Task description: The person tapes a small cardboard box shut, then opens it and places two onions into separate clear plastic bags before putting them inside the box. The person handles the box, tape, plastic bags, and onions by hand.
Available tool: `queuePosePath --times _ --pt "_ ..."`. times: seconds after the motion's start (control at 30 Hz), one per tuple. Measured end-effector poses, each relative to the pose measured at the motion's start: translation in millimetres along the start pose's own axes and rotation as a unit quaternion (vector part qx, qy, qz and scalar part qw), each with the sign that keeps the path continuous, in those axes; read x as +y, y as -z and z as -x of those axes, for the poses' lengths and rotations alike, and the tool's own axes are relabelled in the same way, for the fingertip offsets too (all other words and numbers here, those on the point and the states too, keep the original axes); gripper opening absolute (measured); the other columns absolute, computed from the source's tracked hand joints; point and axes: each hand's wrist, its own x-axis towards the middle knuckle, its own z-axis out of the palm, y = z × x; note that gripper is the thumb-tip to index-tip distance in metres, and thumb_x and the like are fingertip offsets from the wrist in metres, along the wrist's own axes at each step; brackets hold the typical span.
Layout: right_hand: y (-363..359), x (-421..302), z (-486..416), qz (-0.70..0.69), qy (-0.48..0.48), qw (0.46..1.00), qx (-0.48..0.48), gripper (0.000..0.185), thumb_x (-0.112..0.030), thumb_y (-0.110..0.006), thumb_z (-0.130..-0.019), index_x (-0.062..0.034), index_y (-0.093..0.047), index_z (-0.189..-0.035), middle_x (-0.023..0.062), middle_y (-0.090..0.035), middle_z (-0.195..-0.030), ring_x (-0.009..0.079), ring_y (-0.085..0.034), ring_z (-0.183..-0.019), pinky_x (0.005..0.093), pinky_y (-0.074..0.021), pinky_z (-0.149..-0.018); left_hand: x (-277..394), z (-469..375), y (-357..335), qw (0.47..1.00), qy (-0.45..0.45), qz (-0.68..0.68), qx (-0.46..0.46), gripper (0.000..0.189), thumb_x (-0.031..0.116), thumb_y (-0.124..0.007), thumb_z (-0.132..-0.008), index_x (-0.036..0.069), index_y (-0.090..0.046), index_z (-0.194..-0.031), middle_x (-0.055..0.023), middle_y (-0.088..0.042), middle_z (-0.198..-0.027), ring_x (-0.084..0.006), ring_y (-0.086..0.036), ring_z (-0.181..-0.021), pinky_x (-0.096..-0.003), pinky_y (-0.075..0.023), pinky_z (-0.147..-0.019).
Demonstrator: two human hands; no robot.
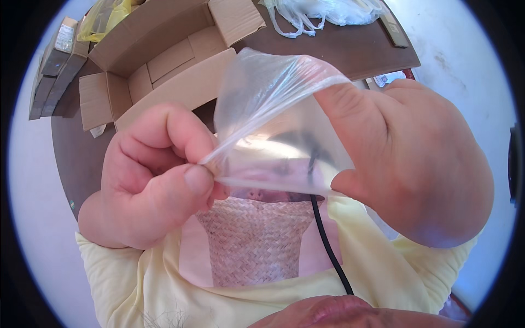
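A clear plastic bag (pixel 266 98) is stretched between my two hands, close to the camera. My left hand (pixel 160 176) pinches a gathered corner of the film between thumb and bent fingers. Opposite it, my right hand (pixel 402 156) grips the bag's other side, with some fingers behind or inside the film; its exact hold is partly hidden. Below the bag is a yellow garment (pixel 369 246) with a printed figure and a woven-pattern shape (pixel 254 242). A black cable (pixel 332 254) hangs down over it.
An open cardboard box (pixel 176 90) stands on the brown table (pixel 283 53) beyond my hands. White plastic bags (pixel 336 12) lie at the back right beside a flat brown piece (pixel 393 28). Stacked boxes (pixel 57 69) and a yellow bag (pixel 104 20) are at the back left.
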Motion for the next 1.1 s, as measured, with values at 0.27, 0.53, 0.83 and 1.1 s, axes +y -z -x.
queuePosePath --times 0.27,0.53,0.83,1.1 --pt "-4.8 -0.9 -1.5 0.036 -0.021 0.999 0.003 0.091 -0.010 -0.079 -0.045 0.0020 -0.046 -0.129 0.0090 -0.056 -0.074 0.0284 -0.049 -0.066 0.0370 -0.0394 -0.059 -6.7 -14.7 9.8 0.992 0.032 0.105 -0.064 0.015 0.013 -0.060 -0.085 0.003 -0.049 -0.087 -0.0148 -0.058 -0.078 -0.0171 -0.056 -0.056 -0.0251 -0.0473 -0.047" --pt "-8.8 -1.4 -0.1 0.046 -0.025 0.999 0.002 0.091 -0.011 -0.080 -0.046 0.0020 -0.046 -0.130 0.0079 -0.056 -0.073 0.0281 -0.051 -0.067 0.0365 -0.0404 -0.060 -21.1 -17.5 14.3 0.958 0.119 0.231 -0.124 0.014 0.014 -0.056 -0.086 0.004 -0.048 -0.090 -0.0161 -0.058 -0.079 -0.0174 -0.055 -0.054 -0.0234 -0.0458 -0.048" --pt "-2.1 -7.8 -4.3 0.067 -0.013 0.998 0.005 0.093 -0.010 -0.080 -0.043 0.0012 -0.047 -0.129 0.0057 -0.053 -0.068 0.0238 -0.048 -0.061 0.0354 -0.0384 -0.055 -7.5 -12.7 -4.0 0.992 0.096 0.006 -0.079 0.023 0.022 -0.063 -0.087 0.003 -0.049 -0.092 -0.0028 -0.056 -0.070 -0.0051 -0.046 -0.055 -0.0178 -0.0344 -0.049" --pt "1.9 -8.7 -0.1 0.066 -0.015 0.998 0.003 0.093 -0.013 -0.081 -0.037 0.0020 -0.050 -0.124 0.0076 -0.055 -0.070 0.0270 -0.048 -0.062 0.0370 -0.0389 -0.056 -2.5 -4.8 -7.1 0.995 0.050 -0.080 -0.045 0.025 0.027 -0.061 -0.091 0.005 -0.049 -0.093 0.0003 -0.055 -0.068 -0.0030 -0.044 -0.055 -0.0162 -0.0320 -0.049"
